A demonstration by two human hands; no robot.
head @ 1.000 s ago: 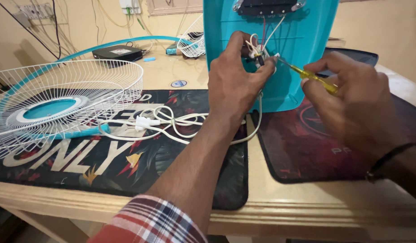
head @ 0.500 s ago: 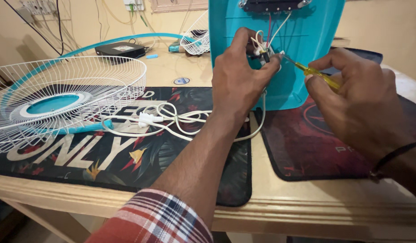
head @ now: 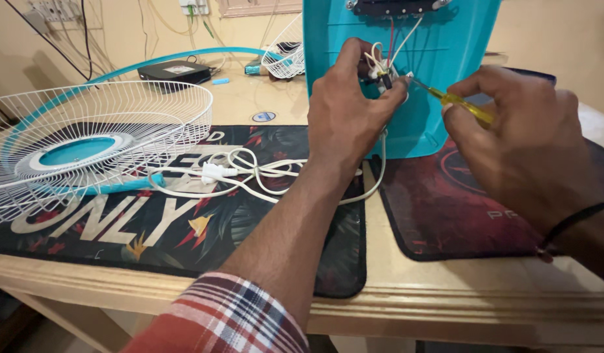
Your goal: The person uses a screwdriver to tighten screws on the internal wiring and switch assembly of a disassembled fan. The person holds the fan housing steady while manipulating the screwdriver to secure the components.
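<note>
Since half a second ago little has shifted: both hands keep their places at the back of the upright teal plastic fan housing (head: pixel 439 72), and the screwdriver tip stays at the wire cluster. The left hand (head: pixel 347 108) is closed, its thumb and fingertips pinching a small bundle of white, red and black wires (head: pixel 382 67) against the housing. The right hand (head: pixel 521 134) is closed around a yellow-handled screwdriver (head: pixel 462 102), whose thin metal shaft points left and meets the wires just beside the left fingertips. The housing stands on the far edge of a dark red desk mat (head: pixel 458 209) on the pale wooden table (head: pixel 445 307). A white power cord (head: pixel 249 173) lies in loose loops on a black floral-printed mat (head: pixel 151 229) to the left. Further left on it rests a white wire fan grille with a teal centre disc (head: pixel 86 144). Near the wall sit a flat black box (head: pixel 174 70) and a second white wire grille (head: pixel 285 55).
</note>
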